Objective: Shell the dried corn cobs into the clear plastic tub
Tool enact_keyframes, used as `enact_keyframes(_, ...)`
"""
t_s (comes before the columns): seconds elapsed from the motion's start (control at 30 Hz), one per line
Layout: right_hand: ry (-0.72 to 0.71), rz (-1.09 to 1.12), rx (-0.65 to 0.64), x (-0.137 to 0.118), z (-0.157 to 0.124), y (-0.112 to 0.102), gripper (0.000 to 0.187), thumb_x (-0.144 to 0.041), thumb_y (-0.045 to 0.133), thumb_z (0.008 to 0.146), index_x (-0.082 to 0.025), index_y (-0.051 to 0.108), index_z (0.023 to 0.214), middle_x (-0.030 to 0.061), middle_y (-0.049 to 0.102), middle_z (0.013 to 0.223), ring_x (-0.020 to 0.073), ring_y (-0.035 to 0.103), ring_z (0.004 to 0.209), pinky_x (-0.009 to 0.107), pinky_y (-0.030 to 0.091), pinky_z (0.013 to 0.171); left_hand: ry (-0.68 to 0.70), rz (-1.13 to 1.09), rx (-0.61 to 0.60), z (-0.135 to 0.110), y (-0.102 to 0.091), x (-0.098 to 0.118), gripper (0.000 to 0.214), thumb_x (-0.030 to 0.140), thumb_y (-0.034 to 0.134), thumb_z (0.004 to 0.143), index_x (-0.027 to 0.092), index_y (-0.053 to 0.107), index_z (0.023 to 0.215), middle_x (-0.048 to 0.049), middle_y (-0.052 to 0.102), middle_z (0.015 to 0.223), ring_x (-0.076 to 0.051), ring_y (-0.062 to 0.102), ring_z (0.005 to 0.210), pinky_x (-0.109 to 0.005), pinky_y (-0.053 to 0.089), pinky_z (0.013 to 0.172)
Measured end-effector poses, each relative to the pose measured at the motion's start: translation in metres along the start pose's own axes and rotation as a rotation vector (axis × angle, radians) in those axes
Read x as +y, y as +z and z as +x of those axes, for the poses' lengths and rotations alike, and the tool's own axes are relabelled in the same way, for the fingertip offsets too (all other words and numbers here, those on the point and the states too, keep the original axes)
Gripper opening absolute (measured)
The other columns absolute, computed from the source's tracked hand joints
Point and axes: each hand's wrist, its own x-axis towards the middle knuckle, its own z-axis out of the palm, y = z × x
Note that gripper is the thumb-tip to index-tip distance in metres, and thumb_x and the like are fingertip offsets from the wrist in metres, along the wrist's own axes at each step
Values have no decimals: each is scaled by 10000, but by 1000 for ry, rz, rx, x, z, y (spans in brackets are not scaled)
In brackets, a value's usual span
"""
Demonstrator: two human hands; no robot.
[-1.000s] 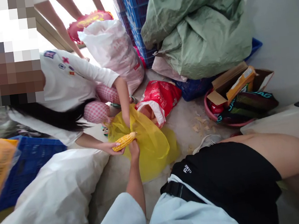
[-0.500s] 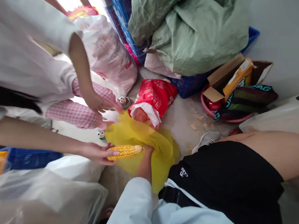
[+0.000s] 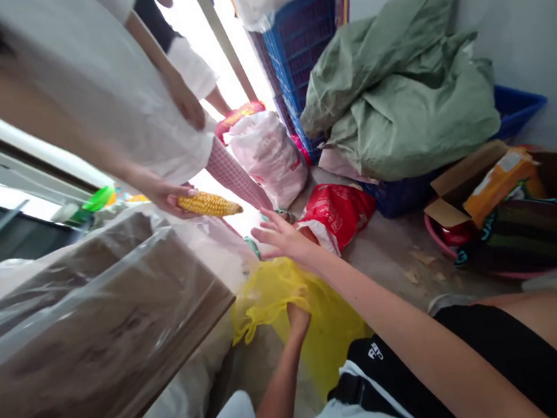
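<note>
The corn cob (image 3: 210, 204), its yellow kernels bare, has just moved off the yellow plastic bag (image 3: 334, 343). It now sits at 9 o'clock from the centre of the view, held at its thick end by a co-worker's hand (image 3: 164, 198), with the fingers wrapped around it. The person's right hand (image 3: 281, 235) has reached in from 4 o'clock. It is open and empty, with the fingers spread apart, and its fingertips are near the cob's tip but not touching it. The person's left hand (image 3: 298, 317) is at 6 o'clock, closed on a fold of the bag, its fingers partly hidden in the plastic. A clear plastic sheet (image 3: 91, 291) fills the view at 8 o'clock. A red plastic bag (image 3: 337, 216) lies at 3 o'clock, just beyond the right hand, and a green sack (image 3: 401, 94) is slumped at 2 o'clock, beside stacked blue crates (image 3: 300, 45).
</note>
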Motion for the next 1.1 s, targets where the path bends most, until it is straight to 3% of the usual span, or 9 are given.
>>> enact_keyframes(0.07,-46,142,-69,-11,27,16,817,-474,735,707,-361,345,1417,71,379,1441,287,539,1149,457,524,857,-45,156,83,-9,0,-10,219,257,501,893,143,661,989,-150,645,1039,-257,603,1017,-375,455,875)
enact_keyframes(0.13,-129,263,-42,-25,40,19,776,-461,714,726,-380,333,1398,59,436,1390,257,582,1079,432,544,828,-71,375,117,-20,-7,-19,230,211,469,869,129,684,888,-166,669,927,-268,633,941,-354,450,812)
enact_keyframes(0.27,-104,243,19,-54,44,9,643,-422,699,739,-353,404,1305,55,504,1276,224,630,955,409,572,750,82,564,78,-42,-28,-15,251,193,467,821,164,707,890,-134,685,959,-242,639,908,-326,436,785)
enact_keyframes(0.43,-125,183,17,-80,38,4,468,-404,674,769,-293,476,1177,46,557,1045,188,657,789,391,586,683,308,267,105,-64,-40,35,244,255,484,830,200,712,894,-62,704,919,-198,633,890,-306,443,813)
enact_keyframes(0.6,-240,219,-10,-100,46,17,448,-359,693,769,-300,463,1150,-2,582,892,165,665,708,370,590,679,493,138,68,-87,-25,82,203,260,519,829,222,714,873,-38,700,869,-178,625,835,-299,446,789)
enact_keyframes(0.7,-358,265,45,-114,51,27,318,-305,673,785,-250,506,1051,5,628,865,160,674,713,342,592,687,551,121,21,-99,-11,90,201,244,527,824,240,718,885,-37,698,859,-173,622,816,-299,449,776)
enact_keyframes(0.83,-472,174,250,-127,49,30,178,-236,679,757,-190,565,885,33,666,792,194,684,759,339,596,672,575,133,-64,-103,2,87,203,223,534,809,243,728,869,-50,696,825,-173,622,782,-297,454,727)
enact_keyframes(0.97,-541,121,351,-127,23,13,119,-221,666,753,-180,600,843,43,675,754,227,692,765,389,596,690,548,33,-55,-91,-3,92,190,244,551,808,231,733,859,-47,703,826,-173,622,768,-301,466,730)
enact_keyframes(1.1,-542,128,311,-110,-34,-22,188,-247,723,713,-174,639,865,55,691,823,230,698,759,415,583,774,441,-425,-47,-65,-27,129,255,362,614,800,182,692,963,-61,691,859,-173,627,764,-299,490,705)
